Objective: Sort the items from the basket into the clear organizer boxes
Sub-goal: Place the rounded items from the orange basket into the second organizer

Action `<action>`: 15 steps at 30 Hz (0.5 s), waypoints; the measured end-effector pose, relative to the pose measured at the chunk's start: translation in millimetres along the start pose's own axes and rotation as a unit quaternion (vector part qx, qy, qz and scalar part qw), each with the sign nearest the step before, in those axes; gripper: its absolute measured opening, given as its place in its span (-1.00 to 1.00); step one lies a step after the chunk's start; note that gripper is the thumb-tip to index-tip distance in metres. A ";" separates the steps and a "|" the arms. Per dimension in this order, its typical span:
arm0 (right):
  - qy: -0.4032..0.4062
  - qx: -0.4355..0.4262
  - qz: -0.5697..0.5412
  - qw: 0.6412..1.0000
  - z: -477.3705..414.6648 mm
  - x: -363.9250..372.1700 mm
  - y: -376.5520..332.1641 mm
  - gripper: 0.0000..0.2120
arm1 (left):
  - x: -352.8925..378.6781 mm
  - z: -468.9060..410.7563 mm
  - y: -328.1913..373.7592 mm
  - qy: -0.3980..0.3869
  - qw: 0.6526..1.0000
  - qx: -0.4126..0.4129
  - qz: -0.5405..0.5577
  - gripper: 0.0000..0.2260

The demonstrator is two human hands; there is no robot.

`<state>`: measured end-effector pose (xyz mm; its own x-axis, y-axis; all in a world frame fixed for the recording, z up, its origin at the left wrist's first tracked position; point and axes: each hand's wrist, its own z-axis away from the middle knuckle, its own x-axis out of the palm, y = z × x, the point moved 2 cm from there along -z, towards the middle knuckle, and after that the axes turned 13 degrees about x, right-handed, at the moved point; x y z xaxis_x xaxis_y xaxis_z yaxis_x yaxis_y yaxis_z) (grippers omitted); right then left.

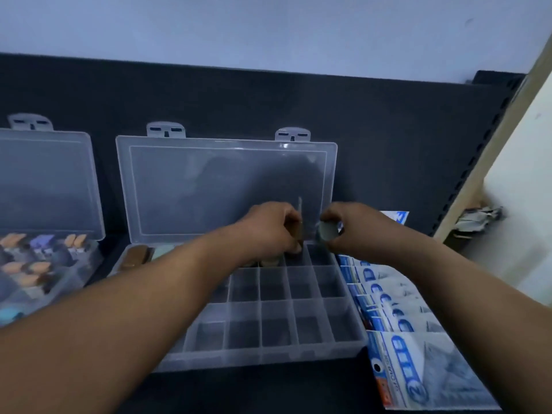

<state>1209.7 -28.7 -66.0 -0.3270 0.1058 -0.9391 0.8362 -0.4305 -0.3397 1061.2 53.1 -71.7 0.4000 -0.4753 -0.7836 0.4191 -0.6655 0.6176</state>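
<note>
The right hand (346, 231) pinched a small grey-green piece (327, 232) just above the far-right cells of the organizer box (268, 357). Just beside it, the left hand (268, 228) curled round what looked like a brown piece (297, 234), fingertips down in the back row. With both grips crowding one corner, a bump could likely drop either piece into the wrong cell. The basket was not in view.

1. Organizer box (254, 358) sits on the bench (268, 389), lid up behind it.
2. Second box (47, 180) just left of it.
3. Packets (418, 339) along its right side.
4. Left hand (271, 225) and right hand (349, 231) over its back row.
</note>
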 end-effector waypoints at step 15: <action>-0.115 -0.044 0.029 0.992 -14.1 18.5 15.0 -0.45 | 27.1 -10.3 -10.3 -0.040 0.992 -0.058 -0.103 -0.49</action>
<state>1222.4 -20.6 -89.2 -0.3600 -0.1295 -0.9239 0.8887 -0.3490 -0.2974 1076.2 52.9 -98.5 0.2328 -0.3834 -0.8937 0.5774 -0.6850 0.4443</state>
